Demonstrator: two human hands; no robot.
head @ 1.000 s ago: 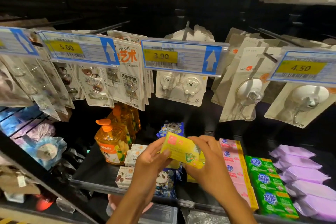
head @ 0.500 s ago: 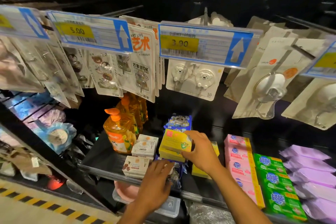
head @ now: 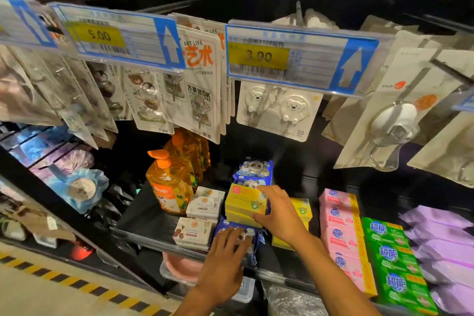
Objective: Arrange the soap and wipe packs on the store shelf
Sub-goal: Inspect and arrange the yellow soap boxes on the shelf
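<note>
**Both hands on the soap shelf**

The right hand (head: 279, 215) grips a yellow soap box (head: 245, 203) by its right end, fingers over the top and thumb at the lower edge. The box lies on top of another yellow box (head: 239, 221), mid-shelf, just in front of a blue wipe pack (head: 255, 169) standing at the back. The left hand (head: 228, 259) lies flat, fingers spread, on a second blue wipe pack (head: 253, 251) at the front edge of the shelf (head: 143, 215). White soap boxes (head: 205, 204) and an orange pump bottle (head: 169, 182) stand to the left. To the right lie more yellow boxes (head: 302, 209), then rows of pink bars (head: 338, 213), green bars (head: 389, 246) and purple packs (head: 441, 238).
</note>
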